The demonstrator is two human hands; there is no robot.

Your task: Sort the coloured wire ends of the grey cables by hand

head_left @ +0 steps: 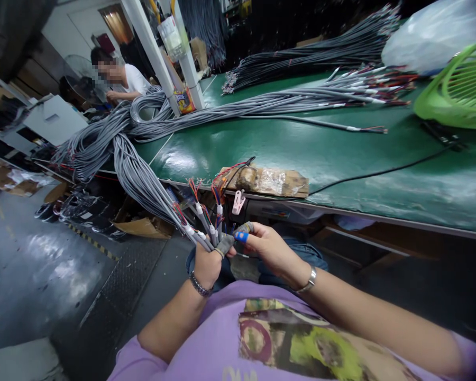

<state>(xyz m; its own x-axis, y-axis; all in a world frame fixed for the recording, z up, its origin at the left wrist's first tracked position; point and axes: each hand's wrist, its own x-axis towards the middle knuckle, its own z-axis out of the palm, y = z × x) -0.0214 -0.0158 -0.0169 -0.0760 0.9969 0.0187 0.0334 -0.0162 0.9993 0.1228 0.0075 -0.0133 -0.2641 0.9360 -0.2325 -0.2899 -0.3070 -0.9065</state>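
Observation:
My left hand (210,259) is closed around the ends of several grey cables (143,182), just in front of the bench edge. White sleeves and thin red, blue and dark wires (218,196) stick up from those ends. A grey finger cover wraps my left thumb. My right hand (267,246) pinches close beside the left one, with a blue band and a grey cover on its fingertips. Dark thin wires seem to run between the two hands, but what the right fingertips hold is too small to make out. A pink clothespin (238,202) sits just beyond my hands.
A green-topped bench (341,164) carries long grey cable bundles (262,103), black cables (301,58), a taped cardboard strip (277,181) and a green basket (456,90). A black cord (365,172) crosses the top. Another person (122,79) sits at the far left.

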